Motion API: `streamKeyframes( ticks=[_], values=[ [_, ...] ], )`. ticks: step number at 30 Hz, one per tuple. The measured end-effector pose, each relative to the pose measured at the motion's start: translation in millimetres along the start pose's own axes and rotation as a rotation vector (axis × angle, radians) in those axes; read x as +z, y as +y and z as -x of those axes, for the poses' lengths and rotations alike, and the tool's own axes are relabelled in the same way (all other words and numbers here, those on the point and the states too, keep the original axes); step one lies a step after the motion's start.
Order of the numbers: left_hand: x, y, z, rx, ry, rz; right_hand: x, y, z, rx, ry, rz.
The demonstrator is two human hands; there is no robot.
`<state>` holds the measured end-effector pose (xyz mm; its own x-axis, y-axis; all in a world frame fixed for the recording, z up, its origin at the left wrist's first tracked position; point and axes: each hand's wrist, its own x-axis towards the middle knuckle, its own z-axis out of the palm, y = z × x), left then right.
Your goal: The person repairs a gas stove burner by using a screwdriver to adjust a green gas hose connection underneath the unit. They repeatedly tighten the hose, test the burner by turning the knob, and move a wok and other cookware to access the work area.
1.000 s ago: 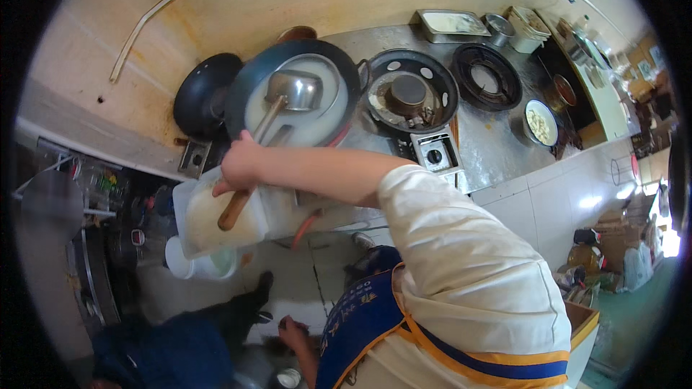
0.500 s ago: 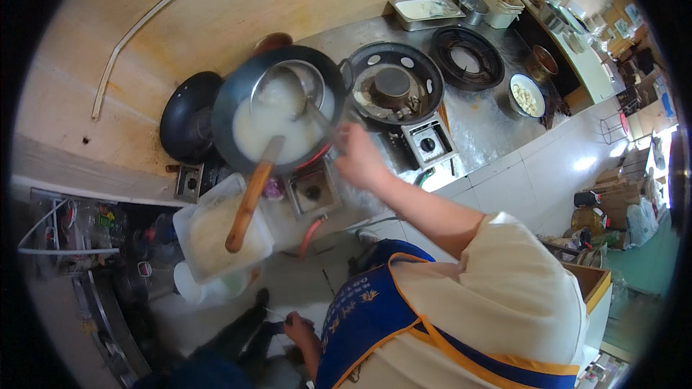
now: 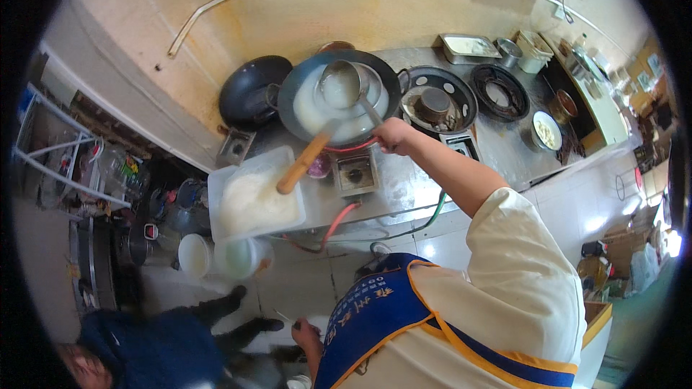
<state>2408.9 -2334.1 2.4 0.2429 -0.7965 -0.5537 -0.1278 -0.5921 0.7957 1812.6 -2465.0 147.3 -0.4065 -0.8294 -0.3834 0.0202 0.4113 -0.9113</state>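
1. The large dark round wok [image 3: 288, 104], holding white liquid, is seen at upper centre of the frame, on the steel stove [image 3: 404, 187].
2. It is judged heavy and sloshing; its near rim is gripped by the right hand [image 3: 395, 135].
3. The left hand [image 3: 306, 331], at lower centre, is closed on something too small to tell.

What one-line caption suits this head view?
Right hand at the big dark wok of white liquid; wooden-handled steel ladle resting inside.

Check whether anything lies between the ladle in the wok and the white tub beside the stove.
Yes. The right hand holds the ladle inside the wok; the wok's near rim and its wooden handle, jutting over the white tub, lie between.
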Motion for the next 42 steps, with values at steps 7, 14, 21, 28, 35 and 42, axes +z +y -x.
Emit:
streamKeyframes(
  ticks=[7,14,21,28,35,42],
  values=[
    [-75.7,-131.0,-43.6,-0.107,-0.002,0.045,-6.7,-31.6,23.5,-0.278,0.519,0.831],
    [-77.1,-168.9,-33.5,-0.049,0.187,-0.609,-32.4,-62.1,84.6,-0.416,0.655,0.876],
    [-105.1,-179.8,-44.0,0.0,0.129,-0.696,1.4,-80.3,124.0,-0.508,0.756,0.793],
    [-99.8,-147.4,-30.1,0.111,0.007,-0.522,-24.6,-20.5,122.4,-0.321,0.689,1.122],
    [-145.9,-202.2,-35.5,0.329,0.093,-0.566,-38.9,13.7,90.9,-0.279,0.91,1.088],
    [-178.4,-249.4,-22.1,-0.128,0.139,-0.319,82.2,-70.3,97.7,-0.334,0.482,0.013]
  ],
)
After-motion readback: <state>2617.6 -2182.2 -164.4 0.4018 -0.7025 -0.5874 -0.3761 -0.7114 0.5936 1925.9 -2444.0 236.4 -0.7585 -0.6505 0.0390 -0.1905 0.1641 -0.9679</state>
